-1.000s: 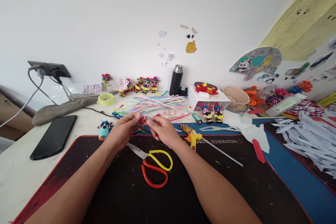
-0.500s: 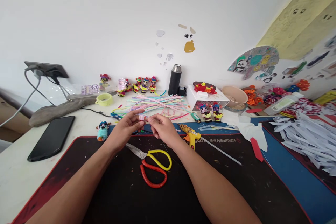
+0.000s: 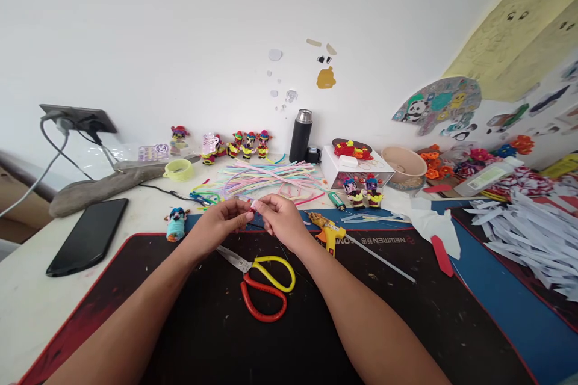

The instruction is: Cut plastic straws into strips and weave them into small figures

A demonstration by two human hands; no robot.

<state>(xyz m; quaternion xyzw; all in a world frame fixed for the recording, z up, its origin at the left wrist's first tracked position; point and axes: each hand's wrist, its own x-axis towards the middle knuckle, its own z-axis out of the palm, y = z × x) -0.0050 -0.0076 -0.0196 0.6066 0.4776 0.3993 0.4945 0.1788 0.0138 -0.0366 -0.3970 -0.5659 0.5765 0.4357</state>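
Above the far edge of the black mat, my two hands meet fingertip to fingertip. A small pale pink and red craft piece [image 3: 254, 205] is between them, mostly covered by the fingers. My right hand [image 3: 279, 215] pinches it from the right. On its left side, my left hand [image 3: 222, 218] has thumb and fingertips closed at the red part. Scissors [image 3: 246, 266] with one yellow and one red handle lie below the hands. A yellow glue gun [image 3: 331, 234] rests right of my right wrist, and a turquoise figure [image 3: 176, 225] stands left of my left hand.
Pastel pipe cleaners [image 3: 271, 180] are heaped behind the hands. Several small figures [image 3: 248, 144] line the wall beside a black thermos [image 3: 301, 137]. A white box [image 3: 329, 171] stands farther right, white strips [image 3: 528, 240] at far right, a phone [image 3: 88, 237] at left.
The small piece has turned between my fingers, its pale part now toward the right fingertips and its red part lower. My left fingers have curled in closer; the scissors and glue gun stay put.
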